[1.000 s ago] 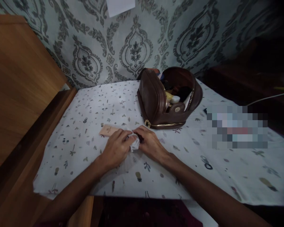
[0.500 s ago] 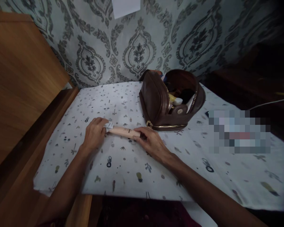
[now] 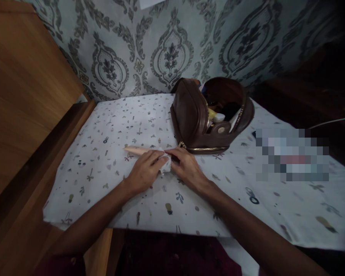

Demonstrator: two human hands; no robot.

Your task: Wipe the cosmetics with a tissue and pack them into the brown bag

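Note:
A peach-coloured squeeze tube (image 3: pixel 135 150) lies crosswise just above the cloth, its flat end pointing left. Closed around a crumpled white tissue (image 3: pixel 166 165), my left hand (image 3: pixel 145 170) presses it near the tube's right end. My right hand (image 3: pixel 188 166) is closed at that same end, fingertips close to the tissue. Fingers and tissue hide the tube's cap end. Behind my right hand stands a brown leather toiletry bag (image 3: pixel 189 115), unzipped, with a white-capped item (image 3: pixel 219 117) and other things inside.
A white patterned cloth (image 3: pixel 112 126) covers the table. To the right lies a pixelated flat object (image 3: pixel 293 155), with a pale cable (image 3: pixel 333 122) beyond it. Wooden furniture (image 3: pixel 31 65) borders the left side, and a patterned wall (image 3: pixel 140 50) rises behind.
My left hand has slid rightward with the tissue, from the tube's flat end to its other end beside my right hand. The view has shifted slightly.

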